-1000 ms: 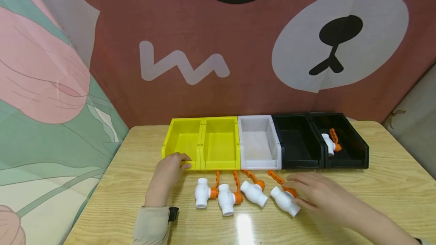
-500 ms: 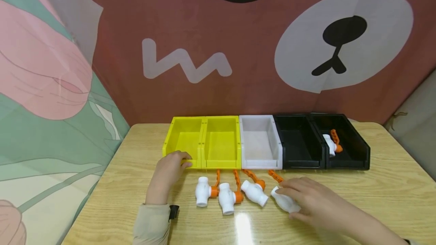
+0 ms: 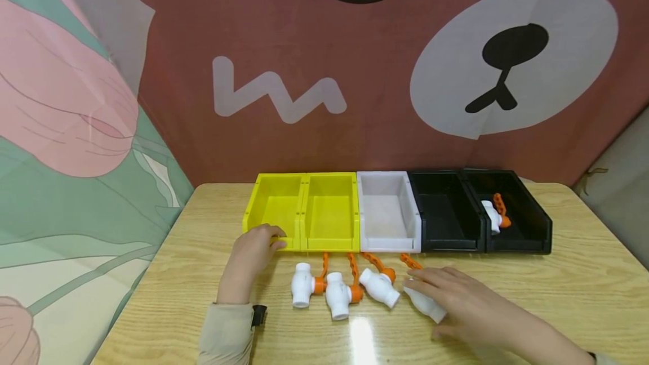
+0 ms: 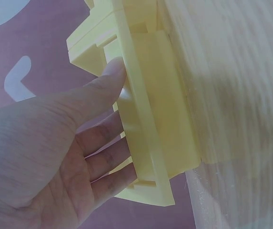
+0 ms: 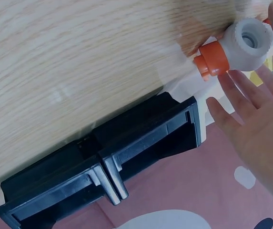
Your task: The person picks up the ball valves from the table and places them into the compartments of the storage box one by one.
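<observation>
Hands relaxed: left (image 3: pixel 257 246) on yellow bin (image 3: pixel 276 201), right (image 3: pixel 469 303) over valve (image 3: pixel 424 304); rightmost black bin (image 3: pixel 524 227) holds another valve (image 3: pixel 490 217)

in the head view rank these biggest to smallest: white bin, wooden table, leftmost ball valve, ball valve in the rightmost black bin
1. Wooden table
2. White bin
3. Leftmost ball valve and ball valve in the rightmost black bin, unranked: the latter looks smaller but lies farther from the camera.

The left sleeve (image 3: pixel 225 334) is plain beige, with a black band (image 3: pixel 259 315) beside it.
</observation>
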{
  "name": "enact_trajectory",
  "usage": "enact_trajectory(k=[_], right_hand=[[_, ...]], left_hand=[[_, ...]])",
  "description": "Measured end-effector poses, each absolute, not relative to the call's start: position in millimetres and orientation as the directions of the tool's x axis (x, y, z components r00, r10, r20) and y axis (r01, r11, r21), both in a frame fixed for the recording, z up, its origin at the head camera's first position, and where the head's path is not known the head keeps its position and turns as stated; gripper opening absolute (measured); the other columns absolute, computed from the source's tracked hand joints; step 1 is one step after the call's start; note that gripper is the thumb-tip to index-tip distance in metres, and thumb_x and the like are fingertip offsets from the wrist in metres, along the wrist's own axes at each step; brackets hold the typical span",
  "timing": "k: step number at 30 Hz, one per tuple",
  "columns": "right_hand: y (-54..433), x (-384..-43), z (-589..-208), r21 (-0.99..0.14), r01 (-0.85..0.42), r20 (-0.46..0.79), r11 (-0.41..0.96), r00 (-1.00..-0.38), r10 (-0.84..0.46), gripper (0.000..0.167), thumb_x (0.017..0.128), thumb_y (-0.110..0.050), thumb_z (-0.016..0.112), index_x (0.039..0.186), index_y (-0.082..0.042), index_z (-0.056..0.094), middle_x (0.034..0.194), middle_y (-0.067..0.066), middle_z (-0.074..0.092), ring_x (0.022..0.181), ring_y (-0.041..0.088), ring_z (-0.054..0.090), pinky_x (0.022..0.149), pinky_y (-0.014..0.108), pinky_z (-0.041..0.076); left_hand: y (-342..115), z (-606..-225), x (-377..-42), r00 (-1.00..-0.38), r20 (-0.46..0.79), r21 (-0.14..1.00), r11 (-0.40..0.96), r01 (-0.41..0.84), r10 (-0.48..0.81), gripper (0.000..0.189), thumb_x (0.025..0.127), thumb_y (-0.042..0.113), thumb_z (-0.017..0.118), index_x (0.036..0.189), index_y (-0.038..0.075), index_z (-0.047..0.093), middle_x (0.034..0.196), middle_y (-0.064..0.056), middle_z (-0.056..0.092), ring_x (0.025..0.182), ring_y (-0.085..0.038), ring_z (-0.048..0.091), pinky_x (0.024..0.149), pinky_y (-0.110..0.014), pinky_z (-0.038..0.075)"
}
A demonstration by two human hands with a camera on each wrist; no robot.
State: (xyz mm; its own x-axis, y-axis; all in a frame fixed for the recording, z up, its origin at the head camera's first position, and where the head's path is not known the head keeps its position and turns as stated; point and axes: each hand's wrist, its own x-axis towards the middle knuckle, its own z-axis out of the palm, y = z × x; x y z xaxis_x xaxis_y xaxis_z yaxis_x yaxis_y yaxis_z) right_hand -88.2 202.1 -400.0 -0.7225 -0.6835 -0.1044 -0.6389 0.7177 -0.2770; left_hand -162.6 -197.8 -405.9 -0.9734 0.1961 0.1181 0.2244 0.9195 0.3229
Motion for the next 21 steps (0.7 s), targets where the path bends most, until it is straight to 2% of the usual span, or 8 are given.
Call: enact_trajectory(k=[12,21], right_hand=[[200.6,-90.9,-408.6,-0.284,-0.661,-0.086,0.694,-0.704,-0.705,0.087,0.073,-0.028,0.088,0.149,-0.019,0.046,0.147,0.002,0.049,0.131,0.031,0.048,0.101,0.059,0.042],[200.7,-93.8,-410.6,-0.262,-0.688,-0.057,0.676,-0.689,-0.723,0.089,0.066,-0.015,0.092,0.145,-0.017,0.050,0.141,-0.001,0.053,0.128,0.027,0.049,0.101,0.056,0.044]], left_hand=[[-197.3,-404.5,-162.1,-0.976,0.101,0.323,0.922,0.214,0.191,0.017,0.090,0.019,0.074,0.104,0.010,0.075,0.099,-0.006,0.071,0.089,-0.026,0.068,0.075,-0.041,0.057],[-197.6,-404.4,-162.7,-0.976,0.111,0.320,0.923,0.214,0.188,0.017,0.089,0.019,0.075,0.103,0.010,0.076,0.097,-0.006,0.070,0.088,-0.026,0.068,0.073,-0.042,0.057]])
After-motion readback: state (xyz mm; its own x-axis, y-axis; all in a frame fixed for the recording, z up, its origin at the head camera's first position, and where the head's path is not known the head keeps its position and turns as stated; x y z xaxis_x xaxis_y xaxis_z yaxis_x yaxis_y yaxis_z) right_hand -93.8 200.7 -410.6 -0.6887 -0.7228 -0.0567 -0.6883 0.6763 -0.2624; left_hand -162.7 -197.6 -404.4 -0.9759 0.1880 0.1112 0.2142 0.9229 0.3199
